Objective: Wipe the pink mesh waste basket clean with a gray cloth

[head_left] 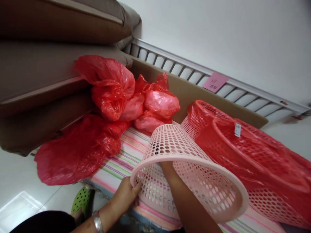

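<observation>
A pale pink perforated plastic basket (191, 158) lies tipped on its side, its wide mouth toward me. My left hand (127, 191) is closed on the left part of its rim, and a silver bracelet circles that wrist. Into the mouth reaches my right arm; the basket's wall hides most of my right hand (167, 167) and its fingers. Right beside this basket lie more pink baskets (274, 200), partly covered by red plastic bags (218, 149). Behind and to the left sit tied red plastic bags (160, 103) with pale contents.
A striped cloth (131, 145) covers the surface below. A loose red bag (73, 155) hangs over its left edge. Stacked brown cushions (48, 71) stand at left. A white slatted rail (179, 69) with a pink note (215, 81) runs along the wall. A green clog (81, 199) is on the floor.
</observation>
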